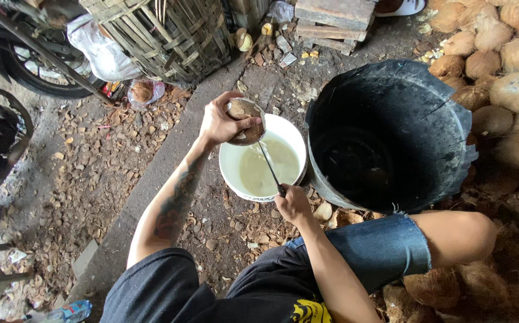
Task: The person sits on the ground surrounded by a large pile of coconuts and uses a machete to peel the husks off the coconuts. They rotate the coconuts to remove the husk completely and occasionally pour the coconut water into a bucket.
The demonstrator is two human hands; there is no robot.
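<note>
Head view: coconut point(244, 122) in left hand point(218, 122), over white bowl point(233, 157).

White bowl point(230, 157); black tub point(403, 96); brown coconut point(244, 119).

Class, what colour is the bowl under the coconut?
White bowl, holding pale cloudy liquid; seen in the head view.

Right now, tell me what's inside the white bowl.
The white bowl holds cloudy pale liquid. A coconut held in the left hand covers its upper rim, so that part stays hidden.
</note>
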